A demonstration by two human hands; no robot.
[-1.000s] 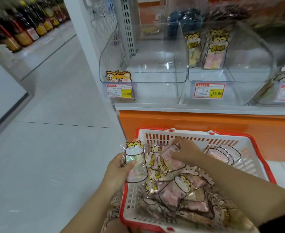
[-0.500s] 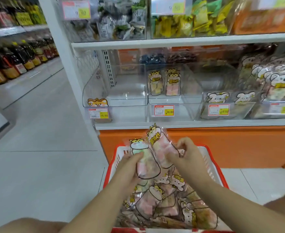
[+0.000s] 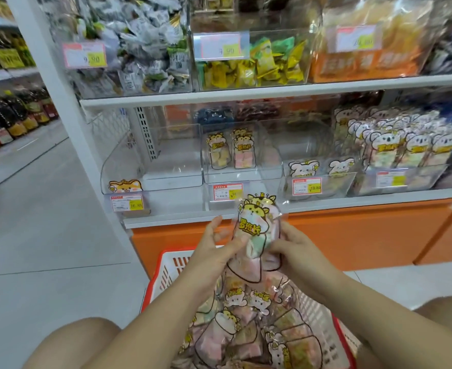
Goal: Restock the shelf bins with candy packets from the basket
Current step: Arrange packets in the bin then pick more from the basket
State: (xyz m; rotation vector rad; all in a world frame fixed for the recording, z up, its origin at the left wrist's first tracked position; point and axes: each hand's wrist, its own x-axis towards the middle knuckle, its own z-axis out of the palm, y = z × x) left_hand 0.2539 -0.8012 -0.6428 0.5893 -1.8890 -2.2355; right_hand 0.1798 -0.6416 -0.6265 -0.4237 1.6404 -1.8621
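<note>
A bunch (image 3: 257, 227) of hamster-print candy packets stands upright in the air, with the print towards the camera. The left hand (image 3: 214, 249) takes it from 9 o'clock, with the thumb on the front film and the other fingers pointing up at the edge. The right hand (image 3: 296, 249) takes it from 3 o'clock, with the fingers curled on the film. So each grip holds the bunch. At 6 o'clock under it is the red basket (image 3: 163, 267), which holds many loose packets (image 3: 259, 331) of the same kind. At 12 o'clock, on the shelf (image 3: 352, 205), is the clear middle bin (image 3: 246, 174). Two packets (image 3: 230, 153) stand upright at its back. At 10 o'clock is the left bin (image 3: 150, 166), clear, with a hamster sticker on its front. At 2 o'clock, koala packets (image 3: 395, 147) stand close together in a row.
</note>
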